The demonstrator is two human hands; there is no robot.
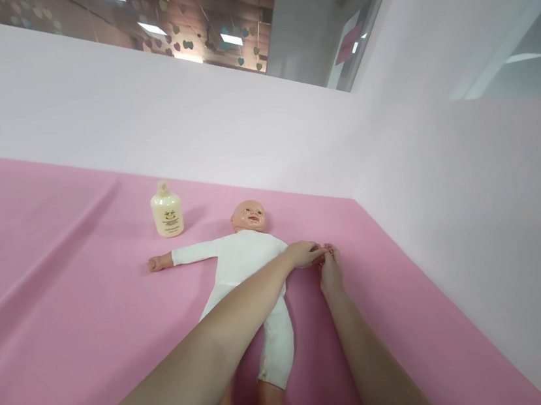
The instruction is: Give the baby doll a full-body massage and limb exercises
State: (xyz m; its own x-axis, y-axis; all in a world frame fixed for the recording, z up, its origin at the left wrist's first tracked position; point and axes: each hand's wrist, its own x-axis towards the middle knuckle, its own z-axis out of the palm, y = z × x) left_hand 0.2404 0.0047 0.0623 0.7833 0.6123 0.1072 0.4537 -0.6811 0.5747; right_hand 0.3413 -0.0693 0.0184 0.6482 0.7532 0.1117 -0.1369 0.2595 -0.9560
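Observation:
A baby doll (pixel 245 261) in a white bodysuit lies on its back on the pink cloth (pixel 66 306), head toward the wall. Its one arm stretches out to the left, ending in a bare hand. My left forearm crosses over the doll's body, and my left hand (pixel 302 253) rests on the doll's other arm near its end, fingers curled around it. My right hand (pixel 331 267) meets it from the right, fingertips pinched at the doll's small hand, which is mostly hidden. A cream lotion bottle (pixel 167 210) stands upright left of the doll's head.
White partition walls (pixel 448 207) close the cloth in at the back and on the right, meeting in a corner. Folds run across the cloth on the left. Above the partition, a ceiling with lights and hanging paper hearts shows.

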